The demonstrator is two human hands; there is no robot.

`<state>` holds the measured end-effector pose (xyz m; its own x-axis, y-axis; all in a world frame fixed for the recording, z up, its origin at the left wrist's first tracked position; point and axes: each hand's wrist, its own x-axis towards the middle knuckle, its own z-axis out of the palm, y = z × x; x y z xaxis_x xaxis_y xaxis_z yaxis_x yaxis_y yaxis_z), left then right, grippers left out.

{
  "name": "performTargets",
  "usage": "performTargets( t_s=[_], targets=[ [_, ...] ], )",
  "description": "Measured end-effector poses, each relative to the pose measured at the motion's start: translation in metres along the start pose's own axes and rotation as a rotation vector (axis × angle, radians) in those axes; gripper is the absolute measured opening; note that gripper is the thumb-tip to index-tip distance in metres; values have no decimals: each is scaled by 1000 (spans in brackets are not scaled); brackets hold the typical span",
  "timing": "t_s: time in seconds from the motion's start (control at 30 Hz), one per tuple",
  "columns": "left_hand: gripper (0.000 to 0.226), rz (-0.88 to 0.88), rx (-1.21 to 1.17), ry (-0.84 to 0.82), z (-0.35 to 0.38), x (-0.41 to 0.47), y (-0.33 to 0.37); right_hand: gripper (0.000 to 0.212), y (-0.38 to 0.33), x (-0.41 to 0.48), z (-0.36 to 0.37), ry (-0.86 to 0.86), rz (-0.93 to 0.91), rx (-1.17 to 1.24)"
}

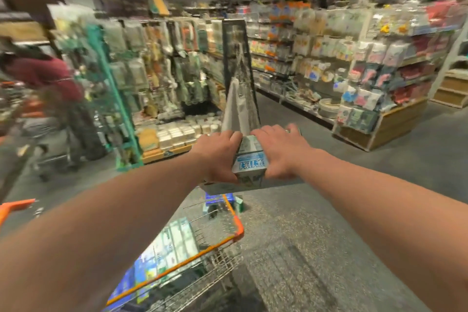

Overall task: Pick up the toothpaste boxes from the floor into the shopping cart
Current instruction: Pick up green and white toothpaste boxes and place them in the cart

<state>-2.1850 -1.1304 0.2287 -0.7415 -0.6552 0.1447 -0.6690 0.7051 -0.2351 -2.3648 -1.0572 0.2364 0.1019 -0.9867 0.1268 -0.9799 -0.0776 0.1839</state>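
Note:
Both arms reach forward at chest height. Between the hands is a stack of white and light-blue toothpaste boxes (249, 166). My left hand (219, 156) grips the stack's left side and my right hand (281, 152) grips its right side and top. The stack hangs above the far end of the shopping cart (234, 220), a wire cart with an orange rim, low in the centre. Several blue and green boxes (164, 248) lie inside the cart. On the floor past the cart a blue box (217, 199) and a small green one (239, 203) are partly hidden.
Shelves of packaged goods (354, 58) line the right side and a pegboard rack (152, 71) stands ahead left. A teal wire stand (111, 99) is at the left. A person in a dark red top (48, 76) bends near another cart (50, 134). Grey speckled floor (291, 235) lies to the right.

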Motion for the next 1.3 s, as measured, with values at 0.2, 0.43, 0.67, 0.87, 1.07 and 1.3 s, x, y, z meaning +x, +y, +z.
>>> performTargets(
  t_s=[0.2,0.43,0.67,0.87,1.07,1.3],
  targets=[
    [100,-87,47,-116,21,-54,-102,91,-100,69,3,-70,-114,-9],
    [105,-57,112,-194,78,-80,-218,86,-203,152,42,-96,-105,44],
    [103,107,91,-253,168,-66,-266,92,-256,182,124,-157,28,72],
    [89,227,51,-245,252,-11,-264,101,-245,207,199,-240,168,79],
    [73,383,19,-277,363,54,-247,89,-226,225,303,-319,314,137],
    [60,527,-56,-350,488,90,-211,46,-221,227,429,-314,422,29]
  ],
)
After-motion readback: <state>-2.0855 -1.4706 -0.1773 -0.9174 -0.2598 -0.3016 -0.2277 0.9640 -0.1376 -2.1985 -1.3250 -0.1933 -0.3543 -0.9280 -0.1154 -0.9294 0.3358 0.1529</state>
